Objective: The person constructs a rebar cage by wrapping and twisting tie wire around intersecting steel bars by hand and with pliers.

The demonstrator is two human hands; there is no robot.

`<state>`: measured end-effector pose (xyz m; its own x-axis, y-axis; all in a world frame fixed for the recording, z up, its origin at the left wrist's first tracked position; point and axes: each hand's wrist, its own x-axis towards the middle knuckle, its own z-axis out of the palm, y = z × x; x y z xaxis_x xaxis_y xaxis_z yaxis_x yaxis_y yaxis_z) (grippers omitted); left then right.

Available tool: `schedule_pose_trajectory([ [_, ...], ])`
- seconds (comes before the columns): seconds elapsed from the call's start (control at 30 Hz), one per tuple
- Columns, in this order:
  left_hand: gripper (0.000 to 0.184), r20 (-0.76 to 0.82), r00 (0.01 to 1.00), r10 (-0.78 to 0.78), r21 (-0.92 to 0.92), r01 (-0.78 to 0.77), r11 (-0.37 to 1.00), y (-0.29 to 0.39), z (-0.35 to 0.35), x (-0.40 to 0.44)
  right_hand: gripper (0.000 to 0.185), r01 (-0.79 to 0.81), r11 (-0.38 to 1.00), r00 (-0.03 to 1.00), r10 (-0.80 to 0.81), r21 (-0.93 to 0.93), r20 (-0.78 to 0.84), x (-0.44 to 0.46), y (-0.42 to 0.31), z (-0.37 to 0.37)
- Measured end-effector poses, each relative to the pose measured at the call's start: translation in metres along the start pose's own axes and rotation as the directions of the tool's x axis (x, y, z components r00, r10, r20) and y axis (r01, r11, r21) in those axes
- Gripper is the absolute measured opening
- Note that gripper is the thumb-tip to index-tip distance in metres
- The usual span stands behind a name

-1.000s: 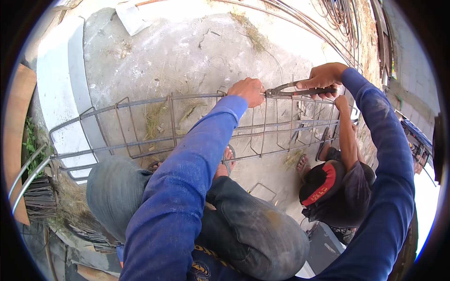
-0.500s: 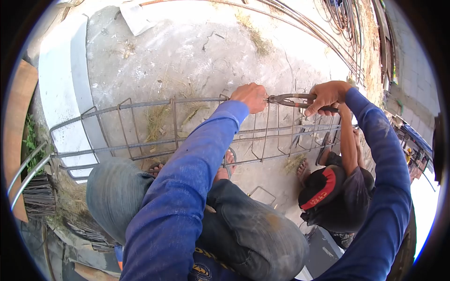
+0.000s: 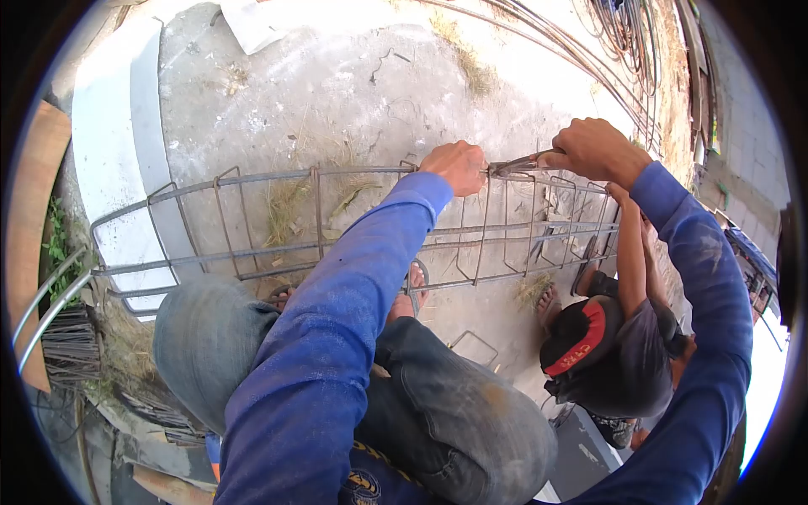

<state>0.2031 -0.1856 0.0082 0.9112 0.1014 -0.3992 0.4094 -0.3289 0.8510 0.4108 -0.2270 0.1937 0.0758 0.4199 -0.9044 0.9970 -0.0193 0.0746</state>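
A long rebar cage point(image 3: 362, 170) made of straight bars and bent wire stirrups stretches across the view in front of my knees. My left hand point(image 3: 455, 167) is closed around its upper bar, near a stirrup. Just to the right, my right hand point(image 3: 594, 151) grips the handles of metal pliers point(image 3: 515, 164). The jaws of the pliers meet the upper bar beside my left fingers, and the exact spot they bite is too small to make out.
A co-worker in a black and red cap point(image 3: 581, 337) crouches at the right, one hand at the cage's far end. White panel point(image 3: 109, 143) lies at the left. Coiled rods point(image 3: 627, 50) lie at the upper right, bundled rods point(image 3: 71, 343) at the lower left.
My right hand has turned over the pliers and lifted its wrist, and the handles now look closer together. My left hand stays on the upper bar. The co-worker's head has shifted slightly.
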Motion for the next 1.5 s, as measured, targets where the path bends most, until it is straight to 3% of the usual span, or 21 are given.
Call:
schedule_pose_trajectory([
  [0.1, 0.035, 0.066, 0.997, -0.032, -0.013, 0.033, 0.999, 0.004, -0.004, 0.000, 0.074, -0.493, 0.694, 0.785, 0.095, 0.524, 0.612, 0.003, 0.015, -0.006],
  [0.17, 0.035, 0.061, 0.998, -0.031, 0.029, 0.030, 0.999, 0.006, -0.011, 0.000, 0.071, -0.489, 0.646, 0.803, 0.071, 0.586, 0.592, -0.002, 0.015, -0.003],
  [0.23, 0.035, 0.090, 0.995, -0.052, 0.044, 0.048, 0.998, 0.009, -0.011, -0.006, 0.052, -0.268, 0.782, 0.912, 0.019, 0.563, 0.409, -0.014, 0.005, 0.004],
  [0.3, 0.036, 0.120, 0.990, -0.075, 0.043, 0.070, 0.997, 0.014, -0.016, -0.004, 0.062, 0.128, 0.987, 0.991, -0.124, 0.092, -0.049, -0.021, 0.000, 0.021],
  [0.33, 0.033, 0.084, 0.996, -0.030, 0.039, 0.026, 0.999, 0.012, -0.014, -0.002, 0.063, -0.035, 0.997, 0.999, 0.034, -0.065, -0.005, -0.023, -0.013, 0.014],
  [0.43, 0.029, 0.031, 0.999, 0.039, 0.037, -0.040, 0.999, 0.005, -0.008, -0.003, 0.044, -0.022, 0.891, 0.868, -0.208, -0.454, -0.451, -0.027, -0.012, 0.021],
  [0.6, 0.030, -0.009, 1.000, 0.026, -0.005, -0.026, 1.000, 0.004, -0.005, -0.004, 0.049, 0.059, 0.869, 0.834, -0.313, -0.491, -0.454, -0.017, 0.014, 0.034],
  [0.7, 0.030, 0.096, 0.995, -0.031, 0.033, 0.028, 0.999, 0.007, -0.011, -0.002, 0.044, -0.062, 0.994, 0.997, 0.058, -0.088, -0.048, -0.009, 0.011, 0.023],
  [0.73, 0.030, 0.087, 0.996, -0.033, 0.014, 0.032, 0.999, 0.005, -0.010, -0.001, 0.046, -0.246, 0.944, 0.909, 0.145, 0.219, 0.392, 0.002, 0.018, 0.016],
  [0.77, 0.031, 0.085, 0.996, -0.029, -0.010, 0.030, 1.000, 0.004, -0.006, 0.000, 0.046, -0.506, 0.745, 0.760, 0.147, 0.434, 0.633, -0.006, 0.007, -0.012],
  [0.83, 0.031, 0.047, 0.999, -0.003, -0.005, 0.003, 1.000, -0.001, -0.005, 0.006, 0.037, -0.566, 0.674, 0.717, 0.117, 0.475, 0.687, 0.001, 0.021, 0.001],
  [0.93, 0.032, 0.028, 0.999, 0.020, 0.030, -0.020, 0.999, -0.004, -0.003, 0.006, 0.035, -0.230, 0.905, 0.946, 0.122, 0.357, 0.301, -0.004, 0.017, 0.013],
  [1.03, 0.032, 0.067, 0.998, -0.012, 0.010, 0.011, 1.000, 0.002, -0.003, 0.002, 0.033, 0.013, 0.985, 0.999, -0.005, 0.171, -0.047, -0.018, -0.001, 0.006],
  [1.07, 0.031, 0.060, 0.998, -0.004, 0.008, 0.003, 1.000, 0.003, -0.005, 0.001, 0.035, -0.053, 0.981, 0.999, 0.051, 0.186, 0.018, -0.024, -0.013, -0.006],
  [1.17, 0.030, 0.064, 0.998, -0.011, 0.029, 0.009, 1.000, 0.004, -0.005, 0.000, 0.034, 0.086, 0.994, 0.995, -0.089, 0.063, 0.048, -0.021, -0.006, 0.001],
  [1.23, 0.030, 0.057, 0.998, -0.013, 0.040, 0.011, 0.999, 0.003, -0.005, -0.002, 0.034, -0.407, 0.727, 0.798, -0.012, 0.554, 0.602, -0.001, 0.023, 0.001],
  [1.27, 0.029, 0.056, 0.998, -0.005, 0.038, 0.003, 0.999, 0.004, -0.003, -0.005, 0.034, -0.510, 0.572, 0.745, -0.079, 0.642, 0.662, 0.005, 0.037, 0.018],
  [1.37, 0.028, 0.025, 1.000, 0.014, 0.072, -0.016, 0.997, 0.003, -0.007, -0.001, 0.035, -0.489, 0.607, 0.788, 0.001, 0.626, 0.615, 0.001, 0.026, 0.010],
  [1.4, 0.028, 0.027, 0.999, 0.018, 0.087, -0.020, 0.996, 0.002, -0.004, -0.001, 0.038, -0.382, 0.731, 0.855, 0.048, 0.566, 0.516, -0.007, 0.012, -0.001],
  [1.47, 0.028, 0.046, 0.999, 0.003, 0.036, -0.004, 0.999, 0.005, -0.003, -0.007, 0.044, -0.021, 0.975, 0.994, -0.003, 0.219, 0.107, -0.018, 0.002, 0.008],
  [1.5, 0.028, 0.044, 0.999, 0.002, 0.018, -0.003, 1.000, 0.006, -0.007, -0.004, 0.049, 0.100, 0.994, 0.990, -0.104, -0.040, -0.097, -0.022, 0.003, 0.007],
])
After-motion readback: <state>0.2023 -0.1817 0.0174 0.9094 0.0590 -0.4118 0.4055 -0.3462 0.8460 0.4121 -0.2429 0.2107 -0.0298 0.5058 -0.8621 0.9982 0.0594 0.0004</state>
